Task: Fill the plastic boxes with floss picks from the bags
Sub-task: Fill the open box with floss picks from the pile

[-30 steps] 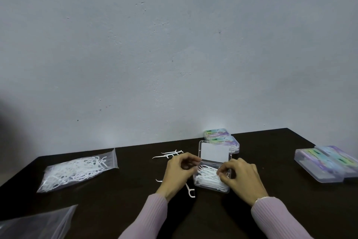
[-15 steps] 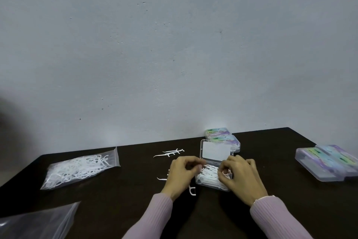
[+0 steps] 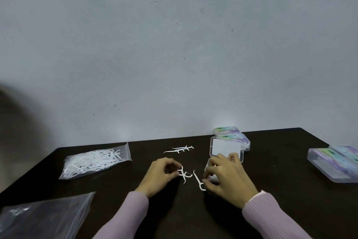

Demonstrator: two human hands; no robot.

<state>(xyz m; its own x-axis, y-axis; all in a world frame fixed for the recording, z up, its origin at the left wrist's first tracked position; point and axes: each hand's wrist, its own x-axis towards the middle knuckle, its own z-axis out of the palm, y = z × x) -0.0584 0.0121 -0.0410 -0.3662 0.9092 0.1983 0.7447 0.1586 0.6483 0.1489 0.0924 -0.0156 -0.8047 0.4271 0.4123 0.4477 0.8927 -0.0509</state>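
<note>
1. Floss picks lie loose on the dark table at centre frame, more sealed in the bag at left.
2. Open plastic box, lid up, sits right of centre; its tray is mostly hidden under the right hand.
3. Left hand curls, fingertips pinching a pick.
4. Right hand's fingers bend over the tray; whether they grip anything, cannot tell.
5. A second bag is cut off at lower left.
</note>
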